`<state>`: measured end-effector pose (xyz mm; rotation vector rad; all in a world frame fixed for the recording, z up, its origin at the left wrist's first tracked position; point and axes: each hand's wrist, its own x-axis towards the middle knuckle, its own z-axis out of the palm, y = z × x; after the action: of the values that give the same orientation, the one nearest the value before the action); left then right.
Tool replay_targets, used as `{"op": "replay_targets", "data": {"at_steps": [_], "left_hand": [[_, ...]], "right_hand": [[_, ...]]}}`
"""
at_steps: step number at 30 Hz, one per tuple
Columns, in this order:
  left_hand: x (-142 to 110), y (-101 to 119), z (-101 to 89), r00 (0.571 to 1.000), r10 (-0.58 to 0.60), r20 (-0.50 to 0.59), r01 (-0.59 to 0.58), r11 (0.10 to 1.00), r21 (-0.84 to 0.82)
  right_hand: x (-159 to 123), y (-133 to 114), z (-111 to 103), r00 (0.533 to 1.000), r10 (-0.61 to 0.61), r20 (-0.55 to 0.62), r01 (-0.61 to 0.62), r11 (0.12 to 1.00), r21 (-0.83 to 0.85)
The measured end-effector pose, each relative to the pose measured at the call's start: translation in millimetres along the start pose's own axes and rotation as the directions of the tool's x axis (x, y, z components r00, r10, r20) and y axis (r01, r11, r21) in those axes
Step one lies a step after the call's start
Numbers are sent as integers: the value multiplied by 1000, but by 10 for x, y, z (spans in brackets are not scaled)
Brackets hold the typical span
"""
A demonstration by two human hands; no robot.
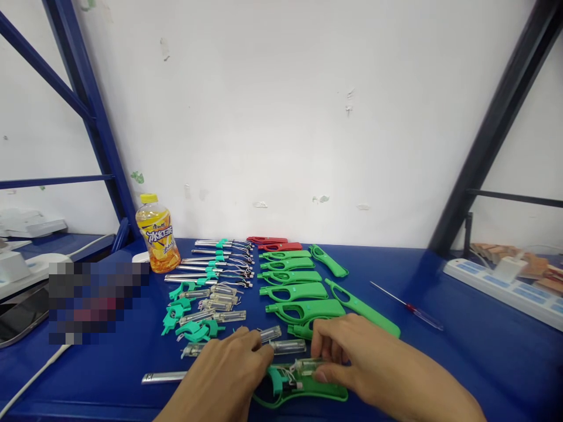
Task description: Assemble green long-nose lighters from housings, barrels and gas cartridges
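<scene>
At the table's front edge lies a green lighter casing half (319,388), inner side up, with a teal trigger (277,381) and white wires in it. My right hand (352,357) pinches a clear fuel tank (307,367) over the casing's handle end. My left hand (229,366) is closed around the front part of the casing; its fingertips are partly hidden. A metal tube (165,378) sticks out to the left from under that hand. Just behind the hands lie more clear fuel tanks (288,347).
Several green casings (303,291) and red casings (275,246) lie behind. Metal tubes with wires (193,276), loose teal triggers (193,331) and a drink bottle (158,237) are on the left. A screwdriver (417,313) and a power strip (510,293) lie right.
</scene>
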<state>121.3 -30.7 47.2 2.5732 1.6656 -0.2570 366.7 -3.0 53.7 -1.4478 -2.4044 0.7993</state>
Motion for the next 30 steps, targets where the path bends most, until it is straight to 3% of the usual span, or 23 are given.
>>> {"op": "replay_targets", "data": {"at_steps": [18,30], "left_hand": [[-46,83,-169,992,-27,124,33,998,-46],[-65,159,-215,990,-27,137,33,999,-40]], "right_hand": [[51,51,50,999,-34,20,35,999,-19],[98,-158,62,998,55,6,-53,987,-150]]}}
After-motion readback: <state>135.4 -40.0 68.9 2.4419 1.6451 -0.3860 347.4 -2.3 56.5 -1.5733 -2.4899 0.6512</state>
